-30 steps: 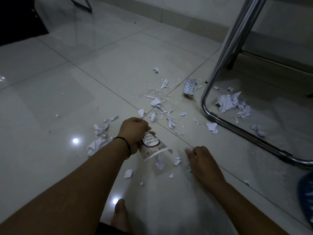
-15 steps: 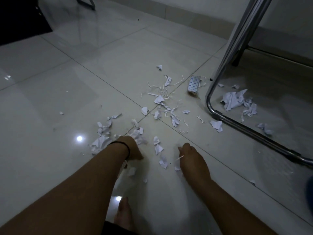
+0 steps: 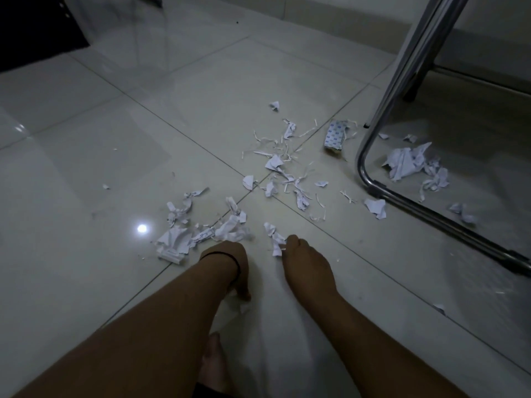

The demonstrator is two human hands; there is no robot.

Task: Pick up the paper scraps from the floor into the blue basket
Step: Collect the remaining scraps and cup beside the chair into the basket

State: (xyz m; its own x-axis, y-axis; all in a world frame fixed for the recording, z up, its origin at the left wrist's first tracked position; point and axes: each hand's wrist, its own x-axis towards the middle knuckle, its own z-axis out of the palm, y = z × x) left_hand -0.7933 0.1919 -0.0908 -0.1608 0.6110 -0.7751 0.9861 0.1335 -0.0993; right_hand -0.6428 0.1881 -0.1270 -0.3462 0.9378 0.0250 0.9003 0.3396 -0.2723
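Floor (image 3: 143,139): pale glossy tiles with dark grout lines and a bright light reflection at lower left. Chair frame (image 3: 402,90): chromed tube, rising at upper right and bending into a runner that lies along the floor toward the right edge. Left hand (image 3: 230,259): low on the floor at centre, a dark band on its wrist, fingers curled downward; whether they hold anything cannot be told. Right hand (image 3: 304,262): just beside the left, fingers bent and closed on a small white scrap (image 3: 277,239) at their tips. Bare foot (image 3: 211,360): between the forearms, bottom centre. Paper scraps (image 3: 275,165): white, torn and crumpled, scattered over the tiles ahead of both hands; one cluster (image 3: 175,239) left of the left hand, one crumpled clump (image 3: 408,162) inside the chair frame. Printed wrapper (image 3: 334,136): flat, beside the frame's bend.
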